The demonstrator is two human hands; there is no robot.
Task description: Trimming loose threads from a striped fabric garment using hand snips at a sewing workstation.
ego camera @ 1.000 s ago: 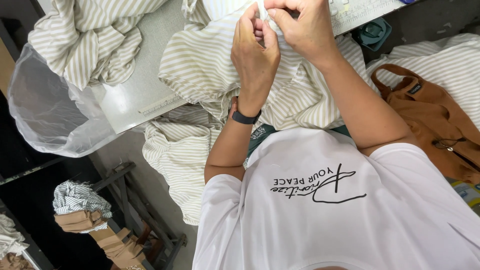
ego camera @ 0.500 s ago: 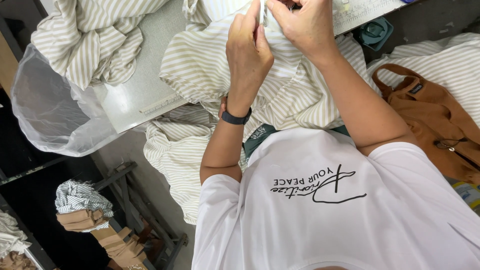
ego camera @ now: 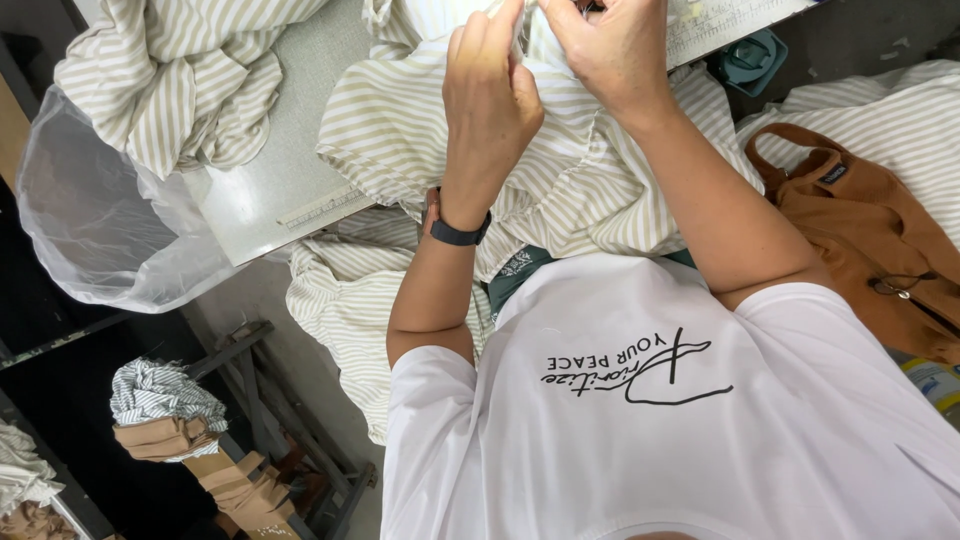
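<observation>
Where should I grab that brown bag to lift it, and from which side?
Take the brown bag by its strap loop, reaching in from the left. The loop arches open and clear of the body at the bag's upper left end, while the rest lies flat and slumped against striped cloth.

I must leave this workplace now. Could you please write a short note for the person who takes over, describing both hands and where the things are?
Left hand: raised, fingers pinching a fold of the striped cloth near the top edge of the view.
Right hand: gripping the same cloth just beside it; what the fingertips hold is out of view.
The cloth lies bunched on the grey table and hangs over its edge.
More striped cloth is piled to the left, a brown bag sits to the right.
What is done or left cannot be told from this view.
</observation>
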